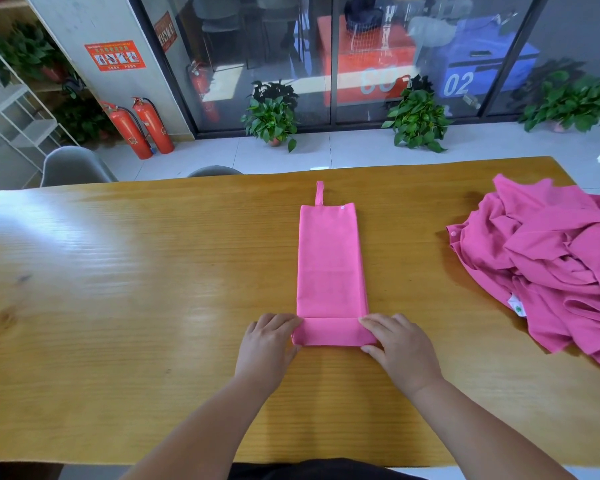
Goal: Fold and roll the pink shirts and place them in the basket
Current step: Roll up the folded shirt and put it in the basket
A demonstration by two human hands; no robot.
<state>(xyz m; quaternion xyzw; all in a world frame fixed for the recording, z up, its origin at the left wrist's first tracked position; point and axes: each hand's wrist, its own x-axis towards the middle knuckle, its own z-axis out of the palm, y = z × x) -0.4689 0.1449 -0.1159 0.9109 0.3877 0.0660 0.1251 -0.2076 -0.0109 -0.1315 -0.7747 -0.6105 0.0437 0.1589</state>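
Folded shirt (331,268): lay as a narrow strip mid-counter (118,271), near end turned over once.
Left hand (269,344): pinched the left end of the turned-over part.
Right hand (400,344): pinched the right end, fingers above, thumb at the near edge.
Pile of shirts (551,268): lay crumpled, well apart, to the right.

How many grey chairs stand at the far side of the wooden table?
2. The left chair stands behind the far-left edge of the table; the second chair, only its top showing, is nearer the middle. The table may hide others.
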